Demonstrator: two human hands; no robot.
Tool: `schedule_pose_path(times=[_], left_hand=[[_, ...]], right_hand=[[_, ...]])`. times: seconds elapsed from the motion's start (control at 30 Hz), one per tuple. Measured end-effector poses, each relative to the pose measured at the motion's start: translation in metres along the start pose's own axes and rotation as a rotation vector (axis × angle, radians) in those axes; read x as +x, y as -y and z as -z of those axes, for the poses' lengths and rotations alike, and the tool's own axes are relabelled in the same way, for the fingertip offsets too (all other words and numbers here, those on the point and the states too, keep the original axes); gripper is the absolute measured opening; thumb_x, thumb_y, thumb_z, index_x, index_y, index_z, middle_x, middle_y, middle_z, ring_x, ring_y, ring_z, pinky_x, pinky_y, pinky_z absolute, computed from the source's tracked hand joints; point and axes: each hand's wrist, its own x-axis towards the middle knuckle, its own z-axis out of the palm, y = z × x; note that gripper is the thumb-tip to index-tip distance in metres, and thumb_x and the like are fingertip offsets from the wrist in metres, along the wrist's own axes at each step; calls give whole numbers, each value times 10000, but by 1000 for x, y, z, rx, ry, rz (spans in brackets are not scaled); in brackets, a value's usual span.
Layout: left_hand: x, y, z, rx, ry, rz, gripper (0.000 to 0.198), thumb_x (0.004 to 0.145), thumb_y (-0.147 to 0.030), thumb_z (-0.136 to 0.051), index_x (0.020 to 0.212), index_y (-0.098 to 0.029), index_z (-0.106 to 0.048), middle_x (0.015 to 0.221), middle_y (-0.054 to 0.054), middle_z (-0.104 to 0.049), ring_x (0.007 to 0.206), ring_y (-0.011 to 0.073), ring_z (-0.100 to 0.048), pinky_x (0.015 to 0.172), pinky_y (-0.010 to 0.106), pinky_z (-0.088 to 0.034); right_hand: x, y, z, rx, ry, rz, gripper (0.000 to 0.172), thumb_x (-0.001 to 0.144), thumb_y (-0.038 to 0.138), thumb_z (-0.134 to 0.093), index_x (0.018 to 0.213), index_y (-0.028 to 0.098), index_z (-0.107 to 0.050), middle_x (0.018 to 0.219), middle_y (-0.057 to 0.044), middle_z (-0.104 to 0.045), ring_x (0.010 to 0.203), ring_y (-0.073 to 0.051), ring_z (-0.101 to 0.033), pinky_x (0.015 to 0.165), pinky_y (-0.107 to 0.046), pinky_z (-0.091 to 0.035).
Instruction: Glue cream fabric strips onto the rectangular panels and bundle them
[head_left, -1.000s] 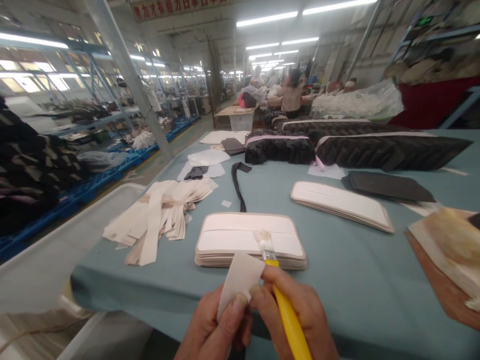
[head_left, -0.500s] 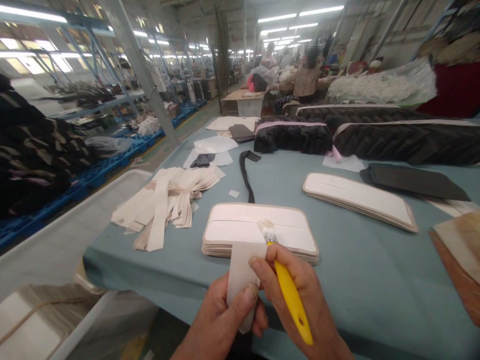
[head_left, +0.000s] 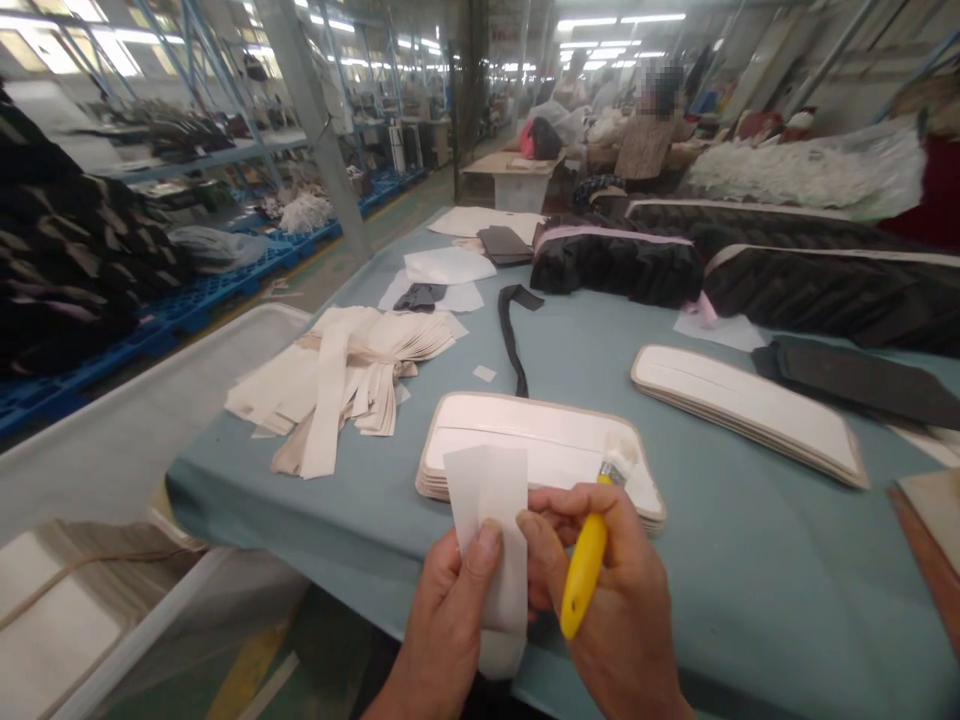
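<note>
The white strip [head_left: 491, 530], long axis upright, is pinched in the left hand [head_left: 450, 620] grip; the yellow brush [head_left: 589, 560], clasped by the right hand [head_left: 615, 610], lies just right.

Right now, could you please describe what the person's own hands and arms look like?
Both the left hand and the right hand are bare: no gloves, rings or watch show. The wrists are uncovered down to the picture's lower edge, so no sleeve is in view. The visible fingernails are short and plain.
</note>
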Motion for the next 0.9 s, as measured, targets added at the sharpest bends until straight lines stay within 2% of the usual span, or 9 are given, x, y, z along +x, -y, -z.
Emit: schedule_pose_path(times=[0.1, 0.2, 0.33, 0.4, 0.5, 0.6, 0.73, 0.83, 0.9], left_hand=[[0, 2, 1, 22, -37, -14, 634, 898, -710, -701, 1136, -124, -757, 910, 89, -776, 790, 203, -671, 721, 270, -554], [-2, -1, 3, 79, -41, -33, 654, 881, -746, -691, 1077, -130, -788, 892, 89, -772, 785, 214, -658, 742, 287, -562], [-4, -7, 6, 163, -51, -66, 669, 859, -792, -672, 981, -149, -812, 799, 75, -750, 715, 213, -631, 665, 284, -525], [-4, -9, 9, 182, -25, -81, 661, 879, -792, -643, 943, -157, -817, 773, 70, -745, 705, 216, -633, 658, 286, -518], [-3, -10, 12, 180, -17, -101, 655, 911, -777, -609, 810, -160, -807, 749, 74, -746, 720, 223, -645, 732, 297, -541], [-4, -10, 12, 139, -14, -103, 653, 885, -788, -638, 820, -163, -815, 795, 78, -761, 737, 220, -643, 748, 295, -555], [-4, -6, 14, 154, -18, -49, 679, 865, -802, -652, 997, -160, -827, 905, 99, -780, 863, 252, -661, 730, 288, -565], [0, 3, 19, 139, -24, -24, 672, 899, -768, -642, 1089, -147, -813, 991, 115, -790, 971, 272, -677, 805, 292, -572], [3, 9, 23, 71, -98, -52, 636, 915, -728, -658, 1155, -155, -794, 1057, 114, -792, 1037, 277, -680, 901, 308, -567]], right_hand=[[-4, -5, -4, -85, -22, 57, 214, 936, 416, -728, 910, 223, -640, 797, -27, -754, 600, -148, -705, 541, -211, -579], [-6, -12, -6, -128, 46, 54, 243, 988, 452, -675, 1006, 211, -698, 738, -6, -730, 497, -134, -628, 491, -217, -551], [-5, -13, -4, -166, 147, 103, 258, 1041, 415, -604, 1104, 216, -755, 736, -5, -744, 393, -113, -546, 404, -217, -486], [-3, -7, -1, -212, 120, 122, 276, 1042, 413, -604, 1155, 209, -750, 802, -26, -781, 409, -116, -577, 393, -212, -483], [-1, 5, 4, -259, 90, 121, 286, 1027, 415, -633, 1188, 200, -730, 941, -62, -820, 521, -139, -680, 470, -207, -549], [-4, 13, 4, -190, 152, 96, 251, 1034, 426, -623, 1107, 212, -733, 814, -18, -779, 519, -125, -656, 501, -189, -542], [-11, 10, -7, -130, 161, 40, 353, 1038, 423, -609, 747, 223, -593, 587, 42, -554, 464, -96, -528, 471, -185, -464], [-9, 2, -11, -153, 95, 84, 380, 1030, 389, -624, 703, 230, -513, 540, 63, -499, 423, -83, -475, 431, -187, -409], [-4, -2, -10, -185, 57, 99, 372, 1041, 400, -603, 718, 229, -531, 542, 61, -518, 430, -87, -475, 425, -191, -395]])
